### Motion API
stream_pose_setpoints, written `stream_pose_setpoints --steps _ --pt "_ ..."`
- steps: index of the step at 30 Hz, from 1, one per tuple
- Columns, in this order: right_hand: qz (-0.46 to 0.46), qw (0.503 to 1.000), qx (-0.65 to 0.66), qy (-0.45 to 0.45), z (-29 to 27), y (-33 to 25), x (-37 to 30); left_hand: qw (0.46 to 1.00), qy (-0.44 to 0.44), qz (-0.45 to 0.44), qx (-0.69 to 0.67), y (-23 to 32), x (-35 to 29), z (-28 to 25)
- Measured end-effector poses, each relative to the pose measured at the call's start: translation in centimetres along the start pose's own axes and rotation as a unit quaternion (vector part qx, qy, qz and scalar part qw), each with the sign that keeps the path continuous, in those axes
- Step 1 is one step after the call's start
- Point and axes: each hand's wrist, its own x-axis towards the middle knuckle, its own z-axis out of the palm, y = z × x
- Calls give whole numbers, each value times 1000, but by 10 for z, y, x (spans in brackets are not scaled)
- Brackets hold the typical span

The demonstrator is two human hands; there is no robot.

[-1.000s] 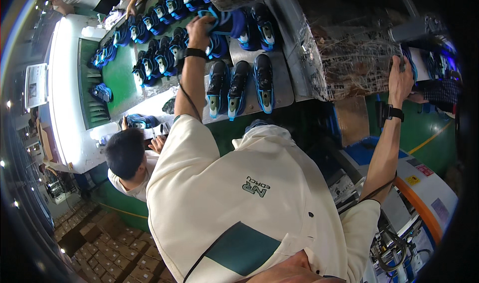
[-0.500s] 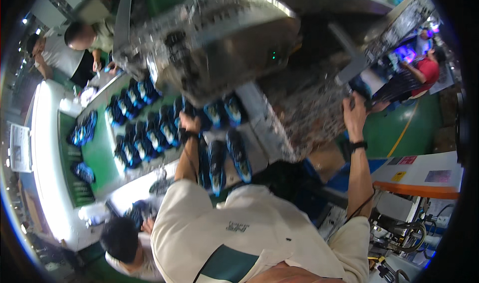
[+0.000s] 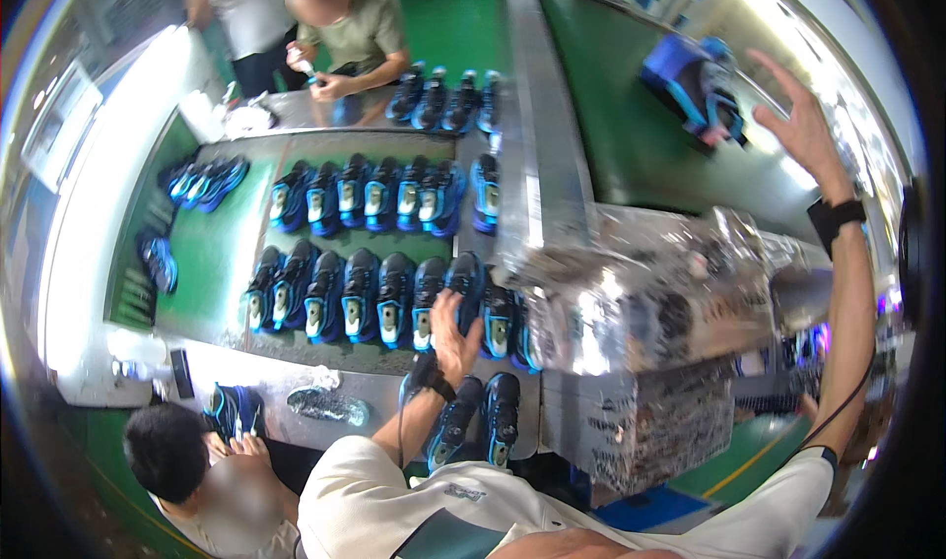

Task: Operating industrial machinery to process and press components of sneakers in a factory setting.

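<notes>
My left hand [image 3: 455,340] reaches into the near row of black-and-blue shoes, its fingers apart and up against a shoe [image 3: 465,275]. I cannot tell how firmly it touches. My right hand [image 3: 803,131] is raised at the upper right, fingers and thumb spread, holding nothing. Just left of it, blue-and-black shoes [image 3: 698,91], smeared by motion, are over a raised green belt [image 3: 631,140]. Two more shoes [image 3: 501,411] stand on the pale ledge close to my body, below my left hand.
A metal rail [image 3: 552,116] edges the raised belt. A machine housing wrapped in clear plastic [image 3: 670,283] stands between my arms. More shoes fill rows on the lower green belt [image 3: 222,254]. One co-worker [image 3: 360,42] works at the far side, another [image 3: 187,470] at near left.
The view has swung, bringing the raised belt into sight. My right hand has risen and moved away from a dark shoe beside it. My left hand stays among the shoe rows.
</notes>
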Motion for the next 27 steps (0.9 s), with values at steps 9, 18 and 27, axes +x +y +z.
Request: stream_pose_setpoints --steps 9,18,27 --pt "31 992 5 -121 25 67 77 910 -111 -342 -204 -9 -64 -53" --pt "286 932 217 -53 -1 82 -90 898 -138 -306 -283 8 -63 -50" --pt "317 906 208 189 96 31 -79 817 -281 -271 -425 108 -68 -36"
